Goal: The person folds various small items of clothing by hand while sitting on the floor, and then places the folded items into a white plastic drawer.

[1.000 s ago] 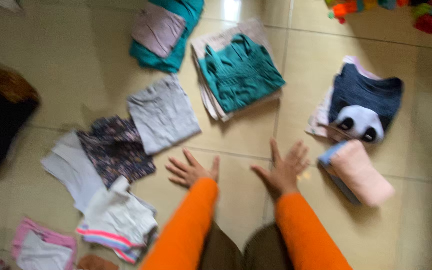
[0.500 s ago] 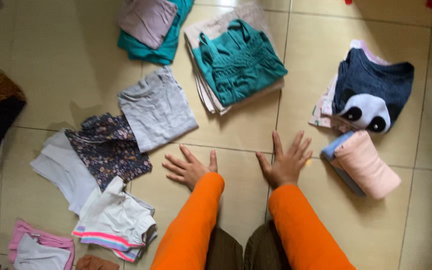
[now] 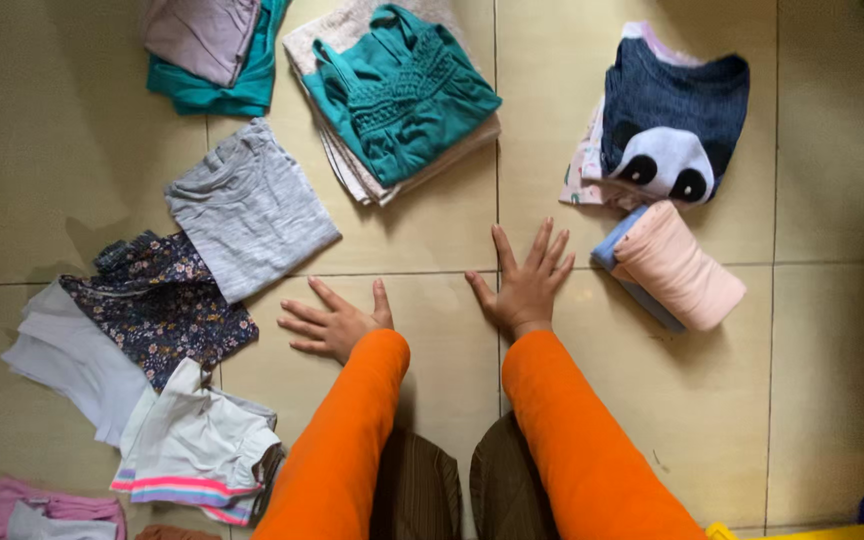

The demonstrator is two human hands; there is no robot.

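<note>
My left hand (image 3: 337, 322) lies flat on the beige tiled floor (image 3: 422, 240), fingers spread, holding nothing. My right hand (image 3: 527, 282) rests flat beside it, also empty, fingers pointing away from me. Both arms wear orange sleeves. A folded grey top (image 3: 250, 208) lies just beyond my left hand. A rolled pink garment (image 3: 677, 267) on a blue piece sits right of my right hand, a small gap between them. A teal lace top (image 3: 397, 92) tops a folded stack ahead.
A dark blue panda sweater (image 3: 672, 125) lies at the far right. A mauve piece on teal cloth (image 3: 207, 50) sits at the top left. A dark floral garment (image 3: 157, 305), white clothes (image 3: 67, 355) and a white piece with pink stripes (image 3: 197, 450) spread at the left.
The view has shifted down and closer. My hands stay flat on the floor in about the same spot, fingers spread.
</note>
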